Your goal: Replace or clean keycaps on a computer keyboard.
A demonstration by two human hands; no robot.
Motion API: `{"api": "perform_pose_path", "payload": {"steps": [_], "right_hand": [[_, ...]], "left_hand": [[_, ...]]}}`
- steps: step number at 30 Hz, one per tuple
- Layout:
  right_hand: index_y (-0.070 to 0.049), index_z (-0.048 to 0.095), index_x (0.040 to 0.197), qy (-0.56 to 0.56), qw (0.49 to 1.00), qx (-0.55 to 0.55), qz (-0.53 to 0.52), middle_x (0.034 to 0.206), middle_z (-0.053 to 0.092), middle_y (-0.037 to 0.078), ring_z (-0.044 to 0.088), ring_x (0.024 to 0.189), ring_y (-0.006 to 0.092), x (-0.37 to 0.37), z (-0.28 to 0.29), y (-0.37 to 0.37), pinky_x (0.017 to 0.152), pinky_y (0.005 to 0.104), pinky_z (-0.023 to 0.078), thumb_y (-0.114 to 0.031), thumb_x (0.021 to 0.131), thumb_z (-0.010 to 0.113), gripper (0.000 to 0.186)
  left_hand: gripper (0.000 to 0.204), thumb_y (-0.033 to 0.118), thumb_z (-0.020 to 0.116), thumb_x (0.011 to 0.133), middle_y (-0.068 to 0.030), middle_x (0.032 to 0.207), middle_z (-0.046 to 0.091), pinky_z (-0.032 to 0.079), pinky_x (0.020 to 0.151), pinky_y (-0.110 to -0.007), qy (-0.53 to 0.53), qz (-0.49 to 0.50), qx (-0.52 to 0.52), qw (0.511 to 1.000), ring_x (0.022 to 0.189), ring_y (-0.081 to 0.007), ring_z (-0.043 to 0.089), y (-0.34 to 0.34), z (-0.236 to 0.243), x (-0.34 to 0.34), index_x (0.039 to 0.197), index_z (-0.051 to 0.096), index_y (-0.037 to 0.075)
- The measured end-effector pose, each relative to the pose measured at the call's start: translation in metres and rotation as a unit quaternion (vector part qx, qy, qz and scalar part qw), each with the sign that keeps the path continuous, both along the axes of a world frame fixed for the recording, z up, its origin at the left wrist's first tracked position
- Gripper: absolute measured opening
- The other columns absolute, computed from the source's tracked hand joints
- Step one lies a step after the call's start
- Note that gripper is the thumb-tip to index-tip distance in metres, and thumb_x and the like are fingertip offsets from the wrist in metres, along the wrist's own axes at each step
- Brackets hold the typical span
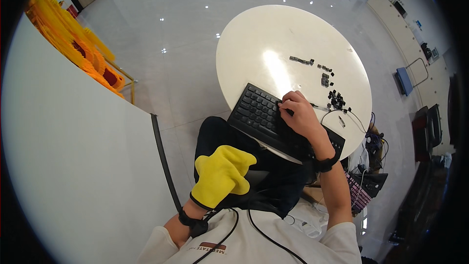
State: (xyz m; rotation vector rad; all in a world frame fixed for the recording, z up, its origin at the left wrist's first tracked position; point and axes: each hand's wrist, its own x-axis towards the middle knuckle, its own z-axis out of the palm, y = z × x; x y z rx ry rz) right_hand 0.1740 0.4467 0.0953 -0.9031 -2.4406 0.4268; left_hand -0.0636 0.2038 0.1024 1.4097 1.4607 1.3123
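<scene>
A black keyboard lies across the near edge of the round table, partly hidden under my right forearm. My right hand is over its middle, fingers bent together in a pinch at the keys; whatever is between the fingertips is too small to make out. Loose black keycaps are in a pile just beyond that hand, with a short row of keycaps farther off. Bulky yellow fabric with a dark hem, like a glove, covers my left hand above my lap. Its fingers are hidden, apart from the keyboard.
The round white table stands ahead. A thin cable loops near its right edge, beside a small tool. On the right below are a keyboard with pink keys and tangled cables. A white panel borders my left.
</scene>
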Motion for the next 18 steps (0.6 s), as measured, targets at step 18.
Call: {"api": "perform_pose_path", "payload": {"steps": [18], "right_hand": [[0.001,0.082,0.092,-0.095,0.992,-0.069,0.037,0.099,0.078,0.018,0.076,0.094,0.0433,-0.005,0.017,0.020,0.085,0.0494,0.062,0.004,0.088,0.073,0.010]], "left_hand": [[0.028,0.000,0.092,0.063,-0.0053,0.105,0.086,0.061,0.075,-0.028,0.049,-0.054,0.052,0.996,0.084,-0.0200,0.079,-0.011,0.020,0.011,0.091,0.087,0.006]]}}
